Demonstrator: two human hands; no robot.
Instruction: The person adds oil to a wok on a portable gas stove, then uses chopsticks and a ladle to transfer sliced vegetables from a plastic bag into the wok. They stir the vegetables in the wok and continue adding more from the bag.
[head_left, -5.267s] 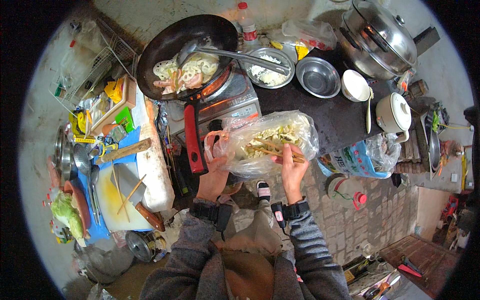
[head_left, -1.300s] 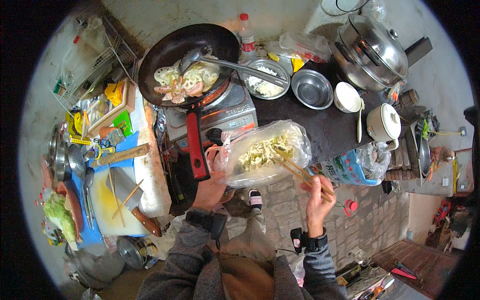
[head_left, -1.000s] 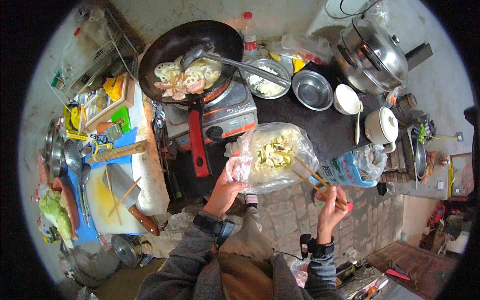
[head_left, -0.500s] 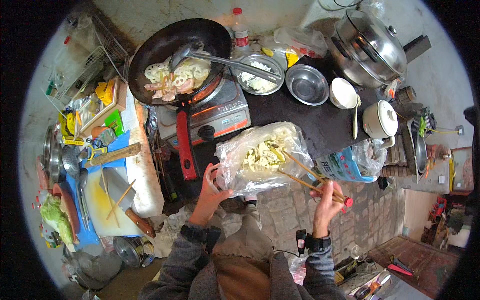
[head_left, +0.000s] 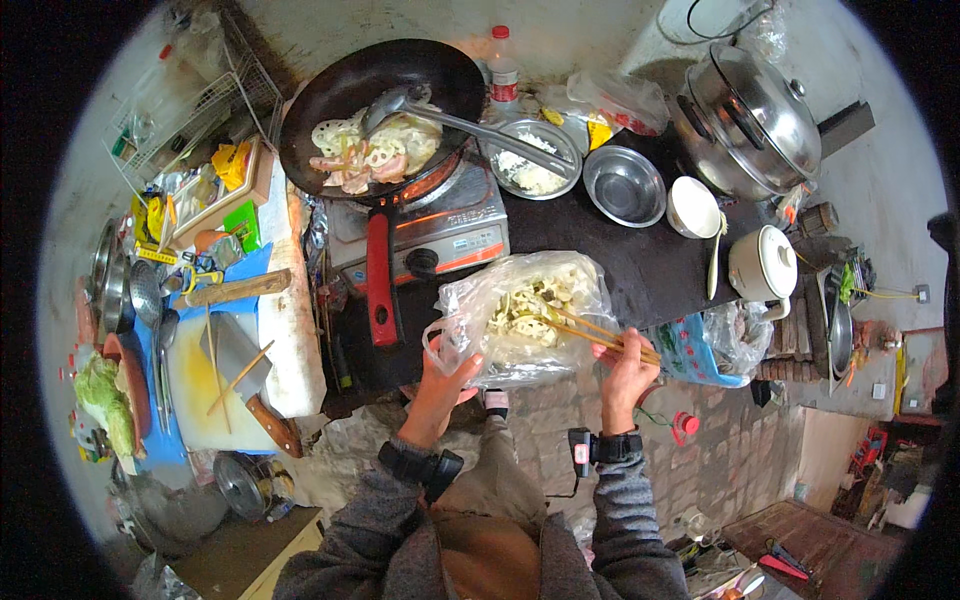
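My left hand (head_left: 437, 395) is closed on the edge of a clear plastic bag (head_left: 465, 300), at the bag's near left side. Pale cut pieces of food with yellow-green bits (head_left: 525, 318) lie inside its open mouth. From the right, my right hand (head_left: 627, 377) holds a pair of wooden chopsticks (head_left: 590, 333), their tips in among the food. Beyond the bag, a black wok (head_left: 310, 165) with a red handle sits on a cooker (head_left: 440, 235). Lotus root slices and pinkish pieces (head_left: 370, 165) are in it, with a metal ladle (head_left: 470, 125) resting across its rim.
Right of the wok stand a dish of white chopped food (head_left: 530, 172), a steel bowl (head_left: 625, 187), a white bowl (head_left: 693, 208), a lidded pot (head_left: 765, 265) and a large steamer (head_left: 750, 120). On the left lie a cutting board (head_left: 190, 400), a cleaver (head_left: 240, 365) and a cabbage (head_left: 105, 400).
My right hand has moved left and the chopsticks, spread apart before, are now close together in the food. My left hand still grips the bag. The view has shifted slightly.
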